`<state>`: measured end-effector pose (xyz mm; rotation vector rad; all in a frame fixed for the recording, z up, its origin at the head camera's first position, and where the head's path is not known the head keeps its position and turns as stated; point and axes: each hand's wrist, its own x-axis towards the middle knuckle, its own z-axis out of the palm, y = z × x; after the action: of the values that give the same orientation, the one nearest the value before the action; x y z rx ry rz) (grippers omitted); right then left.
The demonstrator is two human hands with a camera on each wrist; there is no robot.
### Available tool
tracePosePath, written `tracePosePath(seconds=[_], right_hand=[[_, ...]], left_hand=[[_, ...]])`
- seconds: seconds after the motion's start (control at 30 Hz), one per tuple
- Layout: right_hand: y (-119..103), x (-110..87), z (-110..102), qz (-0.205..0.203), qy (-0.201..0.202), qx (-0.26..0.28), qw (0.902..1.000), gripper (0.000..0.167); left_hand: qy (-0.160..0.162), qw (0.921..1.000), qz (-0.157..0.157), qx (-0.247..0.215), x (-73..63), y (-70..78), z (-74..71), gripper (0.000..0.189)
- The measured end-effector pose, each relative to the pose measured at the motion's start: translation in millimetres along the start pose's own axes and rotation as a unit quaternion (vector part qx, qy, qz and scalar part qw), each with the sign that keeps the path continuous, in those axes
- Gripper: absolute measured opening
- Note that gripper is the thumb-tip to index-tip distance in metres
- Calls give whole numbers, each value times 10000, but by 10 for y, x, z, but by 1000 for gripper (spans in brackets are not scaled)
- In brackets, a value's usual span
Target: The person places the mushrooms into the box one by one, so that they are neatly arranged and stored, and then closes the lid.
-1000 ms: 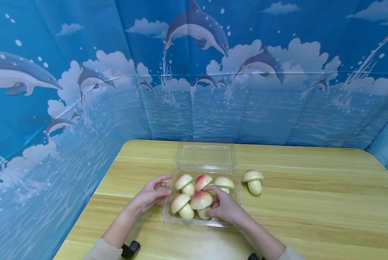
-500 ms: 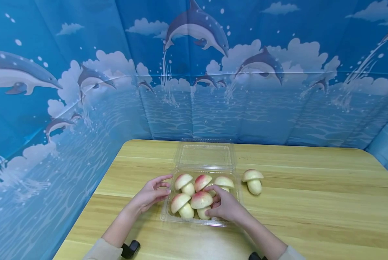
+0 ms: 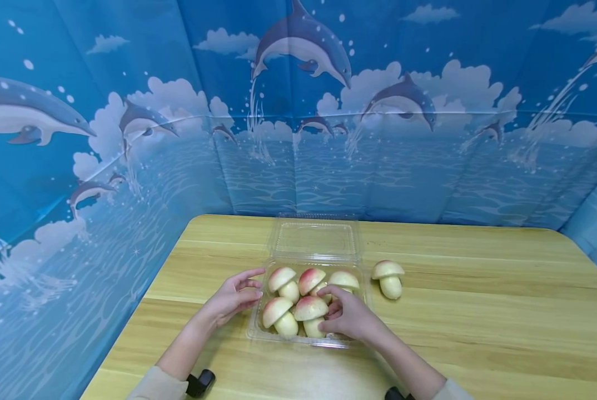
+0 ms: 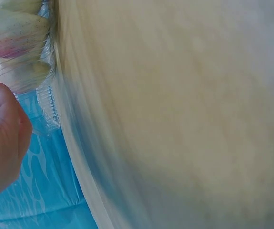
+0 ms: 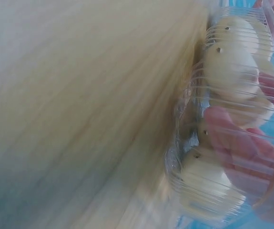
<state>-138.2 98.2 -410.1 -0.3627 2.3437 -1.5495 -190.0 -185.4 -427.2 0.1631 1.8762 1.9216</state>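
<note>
Several pale mushrooms with pink-blushed caps lie in an open clear plastic box (image 3: pixel 263 335). My right hand (image 3: pixel 351 315) reaches into the box and holds the front middle mushroom (image 3: pixel 311 309), thumb by its stem and forefinger near its cap. In the right wrist view, the right hand's fingers (image 5: pixel 222 131) show through the ribbed box wall. My left hand (image 3: pixel 234 297) rests at the box's left side, fingers loosely bent and fingertips right at the rim. The left wrist view shows the left hand (image 4: pixel 5 138) next to the box edge.
Another mushroom (image 3: pixel 391 279) lies on the wooden table (image 3: pixel 478 311) to the right of the box. The clear hinged lid (image 3: pixel 316 239) is folded back towards the far edge. A blue dolphin-print curtain (image 3: pixel 298 166) hangs behind the table.
My right hand has shifted slightly to the right, and the front middle mushroom has turned a little with it. The left hand stays at the box side.
</note>
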Motion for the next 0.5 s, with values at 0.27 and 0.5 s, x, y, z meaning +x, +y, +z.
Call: tracePosePath(seconds=[0.27, 0.5], right_hand=[[-17, -15, -33, -28, 135, -97, 9999, 58], [-35, -34, -107, -22, 265, -38, 9996, 57]], left_hand=[[10, 10000, 11, 25, 2, -15, -5, 61], [-2, 10000, 33, 28, 8, -17, -10, 61]])
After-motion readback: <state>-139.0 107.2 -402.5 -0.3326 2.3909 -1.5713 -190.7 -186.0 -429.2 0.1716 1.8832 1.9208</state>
